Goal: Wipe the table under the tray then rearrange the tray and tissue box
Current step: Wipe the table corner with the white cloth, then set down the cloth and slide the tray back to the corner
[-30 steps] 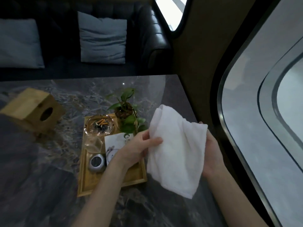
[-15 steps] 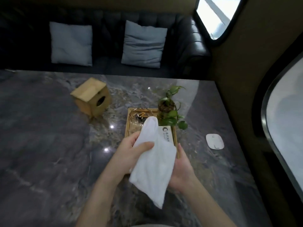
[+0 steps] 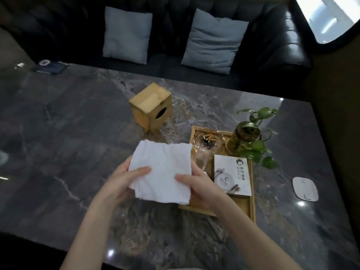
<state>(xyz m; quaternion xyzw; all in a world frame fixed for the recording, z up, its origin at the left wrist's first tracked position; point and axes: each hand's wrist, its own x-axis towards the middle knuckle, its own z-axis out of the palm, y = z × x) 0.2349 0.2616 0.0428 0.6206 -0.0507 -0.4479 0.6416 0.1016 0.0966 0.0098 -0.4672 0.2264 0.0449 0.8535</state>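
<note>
A folded white cloth is held flat above the dark marble table. My left hand grips its left edge and my right hand grips its right edge, thumbs on top. Just right of the cloth lies the wooden tray, holding a glass ashtray with cigarette butts, a potted plant, a white card and a partly hidden glass. The wooden tissue box lies on its side behind the cloth, its oval opening facing right.
A white rounded pad lies near the table's right edge. A dark booklet sits at the far left corner. A black sofa with two grey cushions runs behind the table.
The view has swung left and down across the table. The cloth hung loosely from my hands before; now both hands hold it folded into a flat rectangle over the table.
</note>
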